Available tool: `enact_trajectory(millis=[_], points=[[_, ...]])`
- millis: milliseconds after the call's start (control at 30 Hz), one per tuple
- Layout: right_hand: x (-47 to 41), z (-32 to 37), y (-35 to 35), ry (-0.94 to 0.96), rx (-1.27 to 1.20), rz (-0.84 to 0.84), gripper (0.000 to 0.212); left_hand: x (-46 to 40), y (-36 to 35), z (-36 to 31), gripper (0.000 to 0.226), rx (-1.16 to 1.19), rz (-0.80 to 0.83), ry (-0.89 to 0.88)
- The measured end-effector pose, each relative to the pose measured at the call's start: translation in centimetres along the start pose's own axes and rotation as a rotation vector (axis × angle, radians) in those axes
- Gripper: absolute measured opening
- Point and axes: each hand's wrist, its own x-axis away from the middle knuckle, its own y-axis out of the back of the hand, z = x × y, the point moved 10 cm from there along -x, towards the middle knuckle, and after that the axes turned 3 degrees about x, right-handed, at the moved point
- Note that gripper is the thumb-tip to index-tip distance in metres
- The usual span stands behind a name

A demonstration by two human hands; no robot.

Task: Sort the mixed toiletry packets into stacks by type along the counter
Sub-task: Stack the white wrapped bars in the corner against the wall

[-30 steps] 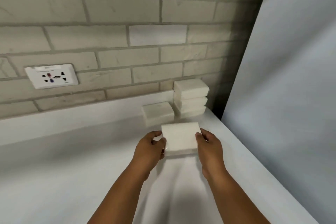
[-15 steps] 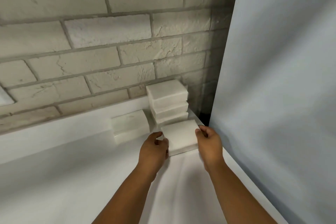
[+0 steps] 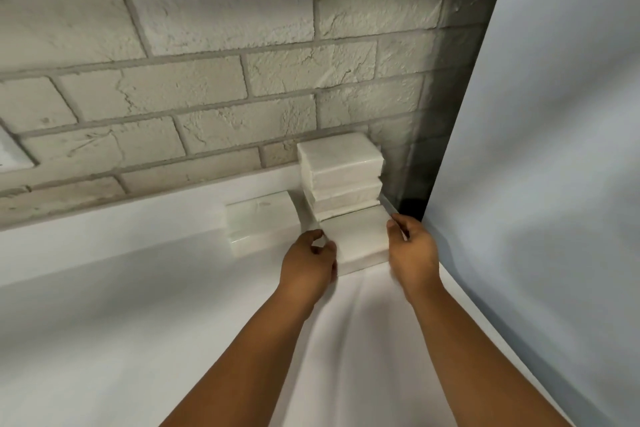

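Note:
A white wrapped packet (image 3: 356,239) sits low over the white counter (image 3: 121,322), just in front of a stack of white packets (image 3: 341,180) in the back right corner. My left hand (image 3: 310,263) grips its left edge and my right hand (image 3: 412,250) grips its right edge. Whether the packet touches the counter is unclear. A single lower packet (image 3: 263,222) lies to the left of the stack, against the raised back ledge.
A pale brick wall (image 3: 242,62) runs behind the counter. A smooth grey panel (image 3: 554,149) closes off the right side, with a dark gap at the corner. A wall socket's edge (image 3: 10,156) shows at far left.
Both hands have carried the packet forward and right, up against the front of the corner stack. The camera has moved closer and turned right, so the socket has slid almost out of view.

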Motion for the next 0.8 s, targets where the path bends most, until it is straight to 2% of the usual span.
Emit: enact_trajectory(millis=[100, 233, 333, 533, 800], points=[[0.8, 1.0, 0.7, 0.020, 0.042, -0.026, 0.042, 0.2, 0.4, -0.1, 0.045, -0.021, 0.013, -0.003], [3.8, 5.2, 1.6, 0.219, 0.238, -0.135, 0.043, 1.2, 3.1, -0.9, 0.047, -0.086, -0.014, -0.039], [7.2, 8.1, -0.1, 0.314, 0.272, -0.113, 0.041, 3.0, 6.7, -1.5, 0.047, -0.100, -0.060, -0.080], [14.7, 12.0, -8.3, 0.352, 0.191, 0.118, 0.039, 8.5, 17.3, -1.8, 0.038, -0.126, -0.250, -0.190], [29.9, 14.9, -23.1, 0.331, 0.086, 0.504, 0.035, 18.6, 36.0, 2.9, 0.034, -0.108, -0.523, -0.193]])
